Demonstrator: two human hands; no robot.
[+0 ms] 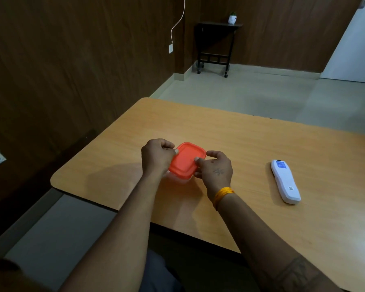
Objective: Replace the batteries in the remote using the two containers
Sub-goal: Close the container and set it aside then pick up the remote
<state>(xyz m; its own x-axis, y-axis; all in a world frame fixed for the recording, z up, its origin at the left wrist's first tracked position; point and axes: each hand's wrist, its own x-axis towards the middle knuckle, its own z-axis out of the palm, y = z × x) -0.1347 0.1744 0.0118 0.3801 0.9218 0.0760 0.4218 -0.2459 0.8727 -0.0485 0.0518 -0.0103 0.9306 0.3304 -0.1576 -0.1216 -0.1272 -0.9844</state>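
A small square container with an orange lid (184, 160) sits near the middle of the wooden table (240, 144). My left hand (156, 157) grips its left edge, thumb on the lid's rim. My right hand (216, 168) holds the right edge, with fingers on the lid. The body under the lid is mostly hidden by my hands. A white remote (285, 181) lies face down to the right, apart from both hands. Only one container is in view.
The table's left edge and rounded front-left corner (55, 180) lie close to the container. A dark wood-panelled wall (72, 70) stands to the left. A black side table (216, 47) with a small pot stands far back on the floor.
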